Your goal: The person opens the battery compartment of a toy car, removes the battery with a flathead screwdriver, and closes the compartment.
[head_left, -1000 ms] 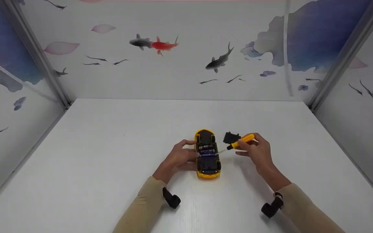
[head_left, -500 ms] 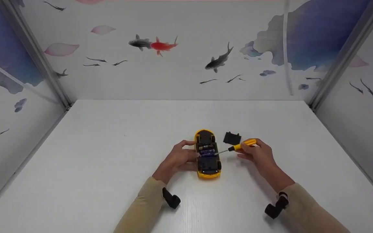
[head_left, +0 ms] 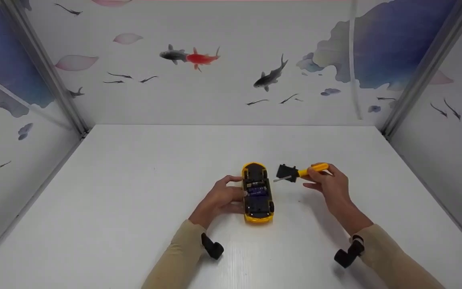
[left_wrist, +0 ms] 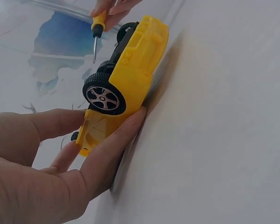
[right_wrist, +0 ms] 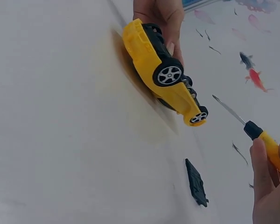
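A yellow toy car [head_left: 258, 206] lies upside down on the white table, its black underside facing up. Several purple batteries [head_left: 256, 189] sit in its uncovered compartment. My left hand [head_left: 225, 194] grips the car from the left side, thumb and fingers along its body. In my right hand [head_left: 331, 184] is a screwdriver [head_left: 314, 169] with a yellow handle, pinched between thumb and fingers. Its metal tip points left, apart from the car's right side. Behind the screwdriver in the head view is a black battery cover [head_left: 284, 170], lying on the table as the right wrist view also shows.
The white table [head_left: 134, 168] is bounded by printed panels with fish and petals at the back [head_left: 231, 92] and both sides. Grey metal posts [head_left: 407, 76] stand at the back corners. A black wrist camera [head_left: 349, 253] sits on each sleeve.
My right hand has drawn back to the right, taking the screwdriver's tip from the battery compartment to beside the car. My left hand and the car have hardly moved.
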The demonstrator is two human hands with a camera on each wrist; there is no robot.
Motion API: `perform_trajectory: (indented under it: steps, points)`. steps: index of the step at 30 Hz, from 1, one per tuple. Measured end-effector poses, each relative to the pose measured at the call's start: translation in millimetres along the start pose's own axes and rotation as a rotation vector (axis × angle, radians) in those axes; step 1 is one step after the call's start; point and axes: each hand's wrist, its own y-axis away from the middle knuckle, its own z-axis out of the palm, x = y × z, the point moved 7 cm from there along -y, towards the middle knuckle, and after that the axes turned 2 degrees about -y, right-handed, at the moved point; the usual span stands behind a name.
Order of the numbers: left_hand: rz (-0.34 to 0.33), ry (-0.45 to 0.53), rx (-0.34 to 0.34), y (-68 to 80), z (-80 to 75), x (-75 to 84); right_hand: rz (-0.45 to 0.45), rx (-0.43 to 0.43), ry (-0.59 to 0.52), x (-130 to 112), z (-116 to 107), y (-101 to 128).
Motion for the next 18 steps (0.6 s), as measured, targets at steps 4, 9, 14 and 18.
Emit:
perform_trajectory:
  steps: [4,9,14,18]
  points:
    - [-0.009,-0.004,0.007,1.0,-1.3,0.8,-0.032,0.026,-0.048,-16,-9,-4]
    - [-0.018,-0.018,0.006,0.0,-1.7,1.1,-0.072,0.022,-0.098,-33,-22,-10]
    - [-0.016,-0.031,-0.004,0.7,-3.0,0.4,-0.104,0.038,-0.117,-45,-32,-14]
    - [-0.017,-0.029,0.0,1.1,-3.6,-0.6,-0.11,0.032,-0.108,-49,-39,-20]
